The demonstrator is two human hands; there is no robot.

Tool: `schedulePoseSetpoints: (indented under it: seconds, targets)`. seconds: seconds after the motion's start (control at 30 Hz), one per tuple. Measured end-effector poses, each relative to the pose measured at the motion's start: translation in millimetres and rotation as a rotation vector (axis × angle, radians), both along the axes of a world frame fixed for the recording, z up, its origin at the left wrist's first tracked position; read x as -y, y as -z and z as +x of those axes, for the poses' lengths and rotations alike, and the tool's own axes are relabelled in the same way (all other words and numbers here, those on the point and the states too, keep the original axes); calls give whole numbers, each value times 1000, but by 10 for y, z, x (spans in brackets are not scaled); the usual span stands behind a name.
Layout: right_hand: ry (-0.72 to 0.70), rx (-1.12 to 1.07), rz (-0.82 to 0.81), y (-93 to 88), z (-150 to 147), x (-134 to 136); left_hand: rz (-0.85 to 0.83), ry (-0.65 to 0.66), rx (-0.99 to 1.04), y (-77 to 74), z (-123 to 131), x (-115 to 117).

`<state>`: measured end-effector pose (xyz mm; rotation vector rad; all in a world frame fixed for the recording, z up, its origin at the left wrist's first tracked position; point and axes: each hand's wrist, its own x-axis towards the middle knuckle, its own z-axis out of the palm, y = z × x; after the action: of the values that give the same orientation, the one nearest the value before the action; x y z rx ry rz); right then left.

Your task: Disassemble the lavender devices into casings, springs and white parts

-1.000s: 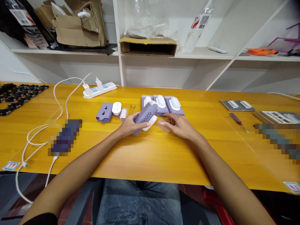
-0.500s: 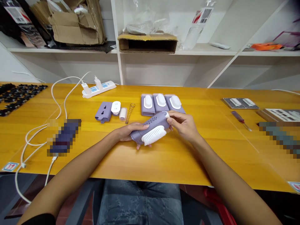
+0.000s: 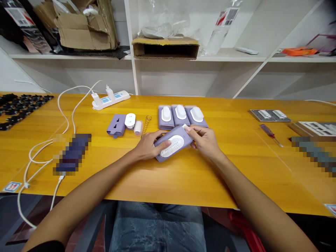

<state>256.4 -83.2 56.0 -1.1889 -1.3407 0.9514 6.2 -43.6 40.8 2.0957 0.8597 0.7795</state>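
Above the front middle of the table I hold a purple plastic brush case (image 3: 187, 137), tilted with its right end higher. A white oval bristle brush (image 3: 175, 145) sits on the face turned up to me. My left hand (image 3: 149, 145) grips the left end, its thumb lying on the bristles. At the right end, my right hand (image 3: 206, 140) pinches the corner beside a small white piece (image 3: 185, 127). The fingers under the case are partly hidden. Just behind it stand three similar purple cases (image 3: 166, 123) with white oval tops.
To the left lie a purple holder (image 3: 117, 125), a white socket-like part (image 3: 130, 120), a small clear-and-white cylinder (image 3: 138, 127) and a coil spring (image 3: 147, 125). Further left are a power strip (image 3: 111, 100), cables and a blurred dark object (image 3: 72, 154). A screwdriver (image 3: 270, 134) lies right.
The case has been rolled so its brush side faces up toward me instead of sideways. My left thumb has shifted onto the bristles; my right hand stays at the right end.
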Motion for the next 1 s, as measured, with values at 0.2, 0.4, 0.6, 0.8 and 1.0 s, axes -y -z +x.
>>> schedulePoseSetpoints:
  seconds: [0.2,0.4,0.6,0.8,1.0]
  targets:
    - [-3,-9,-38,89,-123,36,562,-103,-195,-61,12,119]
    - [-50,-23,-52,169,-175,49,702,-150,-487,-141,113,338]
    - [-61,43,65,197,-212,111,750,-196,-611,-182,187,487]
    - [-32,208,281,197,-216,174,772,-250,-493,-160,196,526]
    - [-17,340,515,104,-236,227,790,-220,-353,-177,157,477]
